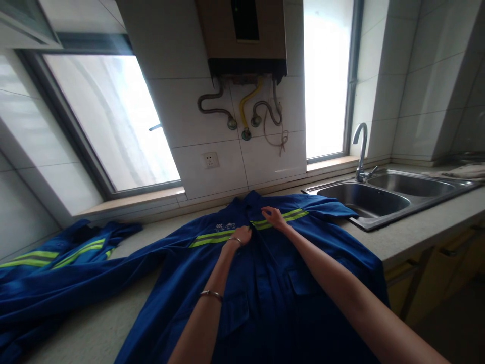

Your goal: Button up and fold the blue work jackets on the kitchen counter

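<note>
Work jacket [265, 298] lies left of the sink [417, 206], one sleeve [333, 206] over its rim. Your left hand [241, 235] pinches the jacket's front; your right hand [276, 218] curls loosely, grip unclear. Risk: rightward tug dunks sleeve.

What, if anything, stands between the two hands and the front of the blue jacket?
Nothing visible does. The left hand is at the front opening of the blue jacket; the right hand is at the chest stripe. The sink is off to the right, not between them.
</note>
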Motion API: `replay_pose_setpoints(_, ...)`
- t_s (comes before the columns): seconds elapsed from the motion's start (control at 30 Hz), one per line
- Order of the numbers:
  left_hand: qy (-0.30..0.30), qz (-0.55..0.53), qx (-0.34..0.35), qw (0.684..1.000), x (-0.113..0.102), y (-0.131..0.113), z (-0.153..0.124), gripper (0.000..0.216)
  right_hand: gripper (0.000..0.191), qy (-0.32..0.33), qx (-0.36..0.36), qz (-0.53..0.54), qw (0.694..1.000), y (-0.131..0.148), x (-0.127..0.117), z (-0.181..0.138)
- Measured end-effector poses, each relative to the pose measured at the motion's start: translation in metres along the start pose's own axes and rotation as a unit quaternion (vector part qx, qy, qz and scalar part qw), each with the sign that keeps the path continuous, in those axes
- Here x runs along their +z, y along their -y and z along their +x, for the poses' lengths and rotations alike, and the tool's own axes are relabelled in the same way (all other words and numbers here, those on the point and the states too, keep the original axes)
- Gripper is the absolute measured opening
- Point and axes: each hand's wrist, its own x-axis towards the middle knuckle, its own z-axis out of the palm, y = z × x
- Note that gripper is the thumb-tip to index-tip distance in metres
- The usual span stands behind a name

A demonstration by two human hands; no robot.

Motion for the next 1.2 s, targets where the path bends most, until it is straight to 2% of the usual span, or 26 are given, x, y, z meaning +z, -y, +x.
replay_pose_setpoints(0.1, 0.000, -0.026, 0.024, 0.999, 0.007, -0.002, -0.008, 0.032, 0.027, -0.053, -0.038, 0.044, 0.997, 0.021, -0.002, -0.001)
replay_pose_setpoints(0.17, -0.010, -0.052, 0.048, 0.997, 0.008, 0.001, -0.014, 0.035, 0.024, -0.035, -0.071, 0.067, 0.995, 0.043, -0.001, -0.008)
replay_pose_setpoints(0.23, -0.019, -0.084, 0.074, 0.994, 0.006, 0.006, -0.022, 0.037, 0.023, 0.027, -0.122, 0.082, 0.989, 0.065, 0.001, -0.021)
replay_pose_setpoints(0.33, -0.031, -0.133, 0.096, 0.986, 0.000, 0.014, -0.035, 0.039, 0.026, 0.157, -0.208, 0.048, 0.964, 0.084, 0.003, -0.044)
replay_pose_setpoints(0.43, -0.042, -0.170, 0.110, 0.978, -0.004, 0.021, -0.047, 0.044, 0.036, 0.236, -0.258, -0.033, 0.936, 0.082, -0.003, -0.060)
replay_pose_setpoints(0.6, -0.046, -0.191, 0.119, 0.973, -0.003, 0.027, -0.055, 0.050, 0.045, 0.279, -0.304, -0.077, 0.908, 0.062, -0.020, -0.066)
replay_pose_setpoints(0.73, -0.049, -0.182, 0.116, 0.975, 0.000, 0.026, -0.054, 0.051, 0.048, 0.286, -0.307, -0.072, 0.905, 0.055, -0.023, -0.068)
replay_pose_setpoints(0.83, -0.064, -0.167, 0.108, 0.978, 0.004, 0.024, -0.053, 0.054, 0.047, 0.265, -0.280, -0.054, 0.921, 0.054, -0.023, -0.069)
replay_pose_setpoints(1.0, -0.090, -0.141, 0.109, 0.980, 0.002, 0.015, -0.062, 0.041, 0.025, 0.224, -0.250, -0.022, 0.942, 0.049, -0.029, -0.064)
replay_pose_setpoints(1.1, -0.113, -0.120, 0.140, 0.976, -0.004, 0.004, -0.071, 0.027, 0.019, 0.227, -0.236, 0.005, 0.945, 0.044, -0.035, -0.060)
replay_pose_setpoints(1.2, -0.124, -0.109, 0.183, 0.969, -0.008, -0.008, -0.077, 0.025, 0.018, 0.229, -0.212, 0.020, 0.950, 0.044, -0.040, -0.060)
